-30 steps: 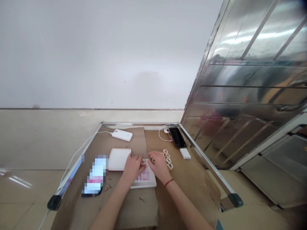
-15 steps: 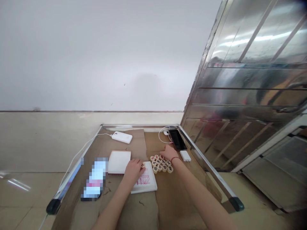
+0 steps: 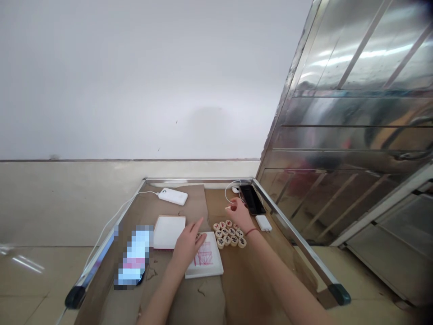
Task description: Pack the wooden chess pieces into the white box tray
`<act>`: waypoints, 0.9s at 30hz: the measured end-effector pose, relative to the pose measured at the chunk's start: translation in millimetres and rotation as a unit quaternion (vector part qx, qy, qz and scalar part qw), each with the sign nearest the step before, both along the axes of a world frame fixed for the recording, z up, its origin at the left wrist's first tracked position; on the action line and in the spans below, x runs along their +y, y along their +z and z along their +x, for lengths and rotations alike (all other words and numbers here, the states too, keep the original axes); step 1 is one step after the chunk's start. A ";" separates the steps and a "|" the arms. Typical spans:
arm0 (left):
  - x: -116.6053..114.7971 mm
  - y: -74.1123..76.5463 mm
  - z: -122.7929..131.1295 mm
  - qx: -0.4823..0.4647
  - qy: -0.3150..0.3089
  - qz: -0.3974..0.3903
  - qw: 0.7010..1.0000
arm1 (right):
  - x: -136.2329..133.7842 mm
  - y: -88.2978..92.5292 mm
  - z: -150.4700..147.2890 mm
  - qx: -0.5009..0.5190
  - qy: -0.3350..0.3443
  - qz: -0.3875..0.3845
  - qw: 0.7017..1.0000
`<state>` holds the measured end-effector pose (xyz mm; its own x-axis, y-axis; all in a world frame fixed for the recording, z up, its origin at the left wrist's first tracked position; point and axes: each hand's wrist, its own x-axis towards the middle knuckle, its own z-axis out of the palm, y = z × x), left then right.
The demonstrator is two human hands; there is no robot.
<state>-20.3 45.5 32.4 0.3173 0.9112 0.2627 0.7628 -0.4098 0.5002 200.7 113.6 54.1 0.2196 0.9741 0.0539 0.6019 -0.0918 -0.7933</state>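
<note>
- Round game pieces (image 3: 230, 232): a tight cluster of pale discs with red or dark marks, lying flat on the worktop (image 3: 250, 280). They sit just beside the upper right corner of the white board (image 3: 208, 264).
- White board: flat on the worktop at 7 o'clock from the cluster, with a red line grid printed on its top face.
- Right hand (image 3: 238, 212): raised at 12 o'clock from the cluster and clear of the discs. The thumb and forefinger are drawn together at the tips. A small pale speck shows there, but it cannot be told whether a piece is clamped. A red band circles the wrist.
- Left hand (image 3: 189, 246): palm down over the left part of the white board, fingers spread apart and the forefinger stretched out, gripping nothing. It hides one disc near the board's upper edge.
- White box (image 3: 168, 231): square, flat, at 9 o'clock from the cluster, just beside the left hand.
- Small white charger (image 3: 263, 222): at 3 o'clock from the cluster, near the right wrist.
- Black phone (image 3: 252, 199): at 1 o'clock, against the right rail, with a white cable (image 3: 230, 189) looped beside it.
- White power bank (image 3: 172, 196): at 10 o'clock, well apart, with a cord running off the left rail.
- Worktop: metal-railed and lined with brown cardboard.
</note>
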 end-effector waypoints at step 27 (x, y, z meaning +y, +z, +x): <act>-12.7 14.5 18.4 0.096 -0.027 -0.024 0.995 | -86.6 -29.2 -27.4 0.390 0.016 0.074 0.918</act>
